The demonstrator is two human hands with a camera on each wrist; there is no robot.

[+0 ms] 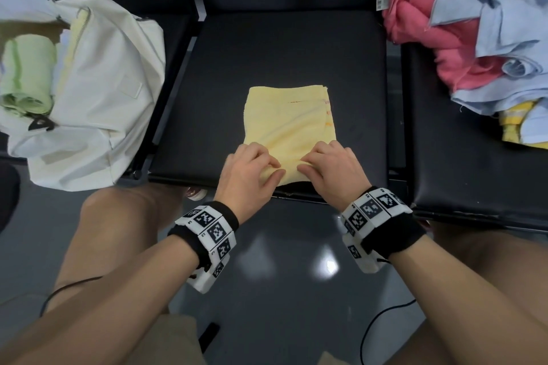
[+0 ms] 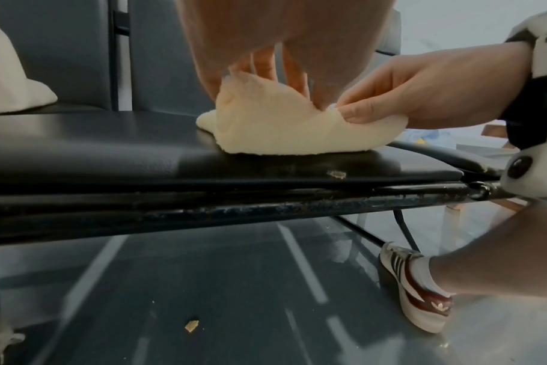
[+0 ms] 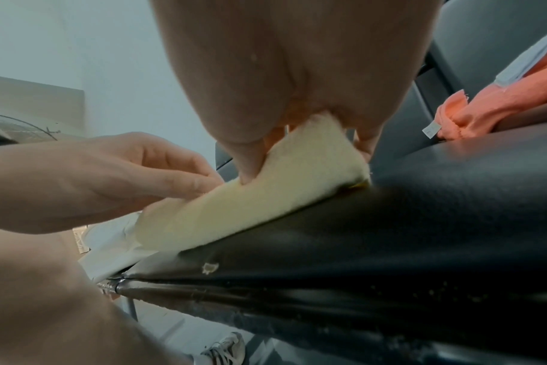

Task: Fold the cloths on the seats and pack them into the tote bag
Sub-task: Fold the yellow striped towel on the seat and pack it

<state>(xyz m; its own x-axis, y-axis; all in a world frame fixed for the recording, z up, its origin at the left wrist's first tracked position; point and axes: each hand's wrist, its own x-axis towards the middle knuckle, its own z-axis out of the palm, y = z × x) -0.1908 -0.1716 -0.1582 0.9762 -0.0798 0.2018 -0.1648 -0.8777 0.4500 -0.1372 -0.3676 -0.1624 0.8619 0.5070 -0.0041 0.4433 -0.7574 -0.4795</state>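
Note:
A pale yellow cloth (image 1: 289,120) lies folded on the middle black seat (image 1: 267,47), its near edge at the seat's front. My left hand (image 1: 252,170) and right hand (image 1: 329,166) sit side by side on that near edge, each pinching it between thumb and fingers. The left wrist view shows the yellow cloth (image 2: 275,123) lifted off the seat, with my right hand (image 2: 422,96) pinching its edge. In the right wrist view the yellow cloth (image 3: 250,197) is held the same way by my left hand (image 3: 125,177). The white tote bag (image 1: 98,92) stands open on the left seat, holding a rolled green cloth (image 1: 28,74).
On the right seat (image 1: 462,175) lies a heap of unfolded cloths: a pink one (image 1: 427,24), a light blue one (image 1: 504,47) and a yellow one (image 1: 516,124). My knees are close under the seat's front edge. A cable (image 1: 373,326) trails on the glossy floor.

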